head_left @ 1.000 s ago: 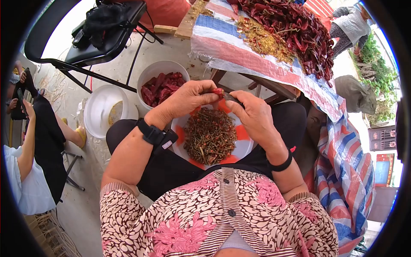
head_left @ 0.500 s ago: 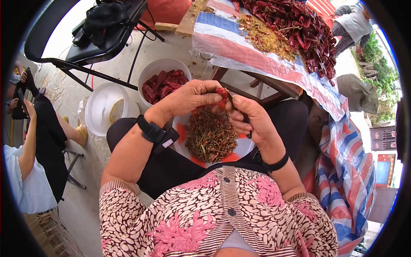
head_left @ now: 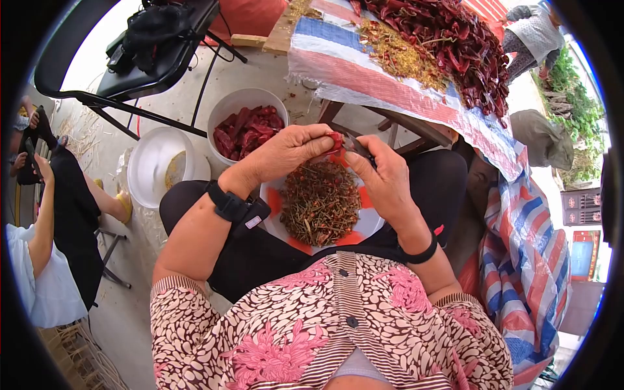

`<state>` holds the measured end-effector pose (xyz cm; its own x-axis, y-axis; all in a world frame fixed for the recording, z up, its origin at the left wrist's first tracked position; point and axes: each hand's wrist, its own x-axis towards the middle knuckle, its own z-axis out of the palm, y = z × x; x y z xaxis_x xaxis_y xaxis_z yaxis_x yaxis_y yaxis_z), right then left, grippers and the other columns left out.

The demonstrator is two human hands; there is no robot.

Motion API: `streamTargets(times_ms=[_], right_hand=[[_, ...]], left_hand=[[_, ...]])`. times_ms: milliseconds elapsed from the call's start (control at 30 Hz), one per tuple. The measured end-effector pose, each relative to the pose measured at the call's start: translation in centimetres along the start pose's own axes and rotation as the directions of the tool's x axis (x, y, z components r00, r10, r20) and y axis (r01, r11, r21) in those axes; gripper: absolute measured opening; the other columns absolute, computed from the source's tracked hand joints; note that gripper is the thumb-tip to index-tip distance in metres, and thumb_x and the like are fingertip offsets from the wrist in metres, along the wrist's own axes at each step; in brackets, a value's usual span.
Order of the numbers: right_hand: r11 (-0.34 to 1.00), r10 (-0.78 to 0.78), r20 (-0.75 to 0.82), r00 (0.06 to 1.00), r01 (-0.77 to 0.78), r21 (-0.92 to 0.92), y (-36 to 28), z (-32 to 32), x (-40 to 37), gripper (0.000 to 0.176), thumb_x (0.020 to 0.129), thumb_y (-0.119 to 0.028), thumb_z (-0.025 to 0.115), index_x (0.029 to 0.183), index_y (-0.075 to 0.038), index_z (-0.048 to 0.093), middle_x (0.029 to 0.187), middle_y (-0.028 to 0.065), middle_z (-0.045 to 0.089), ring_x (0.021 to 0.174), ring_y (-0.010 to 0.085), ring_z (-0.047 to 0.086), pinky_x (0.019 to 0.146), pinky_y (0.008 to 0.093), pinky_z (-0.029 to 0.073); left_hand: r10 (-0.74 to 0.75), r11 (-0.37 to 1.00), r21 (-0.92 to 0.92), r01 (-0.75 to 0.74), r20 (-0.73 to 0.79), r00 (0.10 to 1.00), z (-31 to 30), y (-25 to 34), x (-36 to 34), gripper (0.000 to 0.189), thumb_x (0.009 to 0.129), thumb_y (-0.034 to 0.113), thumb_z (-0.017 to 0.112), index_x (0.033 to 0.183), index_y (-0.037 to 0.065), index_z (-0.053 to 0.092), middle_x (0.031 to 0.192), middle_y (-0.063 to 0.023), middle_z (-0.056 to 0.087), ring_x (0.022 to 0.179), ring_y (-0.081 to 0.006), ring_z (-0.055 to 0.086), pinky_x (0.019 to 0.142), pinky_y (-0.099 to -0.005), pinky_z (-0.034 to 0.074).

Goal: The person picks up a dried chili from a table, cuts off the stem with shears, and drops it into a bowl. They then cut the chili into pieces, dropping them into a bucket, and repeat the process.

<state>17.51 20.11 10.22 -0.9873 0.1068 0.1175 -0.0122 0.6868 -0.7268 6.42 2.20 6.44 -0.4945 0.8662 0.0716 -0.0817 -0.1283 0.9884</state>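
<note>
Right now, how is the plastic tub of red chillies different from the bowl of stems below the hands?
The white tub holds plump red chillies, while the bowl holds thin, brownish stems with red flecks. The tub is plain white; the bowl shows orange-red patches. The tub stands on the floor; the bowl sits between the person's legs. Both are round and open-topped.

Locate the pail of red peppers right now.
In the head view, the pail is left of centre, just beyond the left hand, with the white tub to its left.
</note>
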Motion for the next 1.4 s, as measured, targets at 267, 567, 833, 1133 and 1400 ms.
streamTargets(times_ms=[267,567,833,1133,1400], right_hand=[[0.994,-0.102,0.025,0.994,0.101,0.045,1.4,0.3,0.1,0.025,0.09,-0.028,0.061,0.102,-0.005,0.061,0.087,0.0139,0.063,0.077,0.0306,0.062,0.069,0.0342,0.048],[0.68,0.002,0.39,0.921,-0.288,0.675,2.3,-0.1,-0.3,0.023,0.096,-0.026,0.054,0.097,-0.003,0.056,0.07,-0.0036,0.047,0.053,0.0057,0.043,0.047,0.021,0.035],[-0.024,-0.249,0.651,0.717,-0.677,0.736,2.7,1.0,-1.8,0.029,0.098,-0.033,0.049,0.095,-0.004,0.052,0.063,-0.0056,0.038,0.041,0.0019,0.029,0.038,0.0183,0.023],[-0.322,-0.431,0.54,0.723,-0.682,0.656,2.6,3.5,-2.1,0.031,0.098,-0.037,0.047,0.096,-0.006,0.051,0.066,-0.0049,0.04,0.041,0.0028,0.03,0.038,0.0193,0.023],[0.674,0.016,0.338,0.941,-0.26,0.692,0.7,0.6,-1.3,0.029,0.097,-0.031,0.055,0.101,-0.003,0.057,0.08,-0.0036,0.053,0.066,0.003,0.046,0.058,0.0199,0.039]], left_hand=[[-0.064,0.998,-0.015,0.065,0.072,0.995,0.5,-0.3,0.0,0.026,0.1,0.031,0.049,0.1,0.007,0.058,0.078,0.0052,0.049,0.073,-0.004,0.045,0.068,-0.0201,0.039],[-0.151,0.969,-0.163,0.188,0.214,0.965,0.5,-0.5,-0.1,0.026,0.099,0.031,0.05,0.101,0.005,0.057,0.082,0.0039,0.05,0.074,-0.0043,0.044,0.067,-0.0194,0.039],[-0.084,0.913,-0.334,0.236,0.412,0.907,-0.1,-0.3,-0.5,0.026,0.098,0.027,0.051,0.102,0.002,0.057,0.084,0.0011,0.053,0.07,-0.0045,0.044,0.06,-0.0183,0.035],[-0.086,0.919,-0.347,0.188,0.289,0.953,0.8,1.2,-1.0,0.028,0.098,0.03,0.052,0.105,0.003,0.057,0.083,0.0009,0.056,0.07,-0.0042,0.046,0.062,-0.0178,0.036],[-0.113,0.969,-0.193,0.155,0.211,0.971,0.7,0.2,-1.1,0.031,0.1,0.035,0.047,0.094,0.006,0.055,0.07,0.0055,0.038,0.06,-0.0047,0.031,0.065,-0.0204,0.036]])
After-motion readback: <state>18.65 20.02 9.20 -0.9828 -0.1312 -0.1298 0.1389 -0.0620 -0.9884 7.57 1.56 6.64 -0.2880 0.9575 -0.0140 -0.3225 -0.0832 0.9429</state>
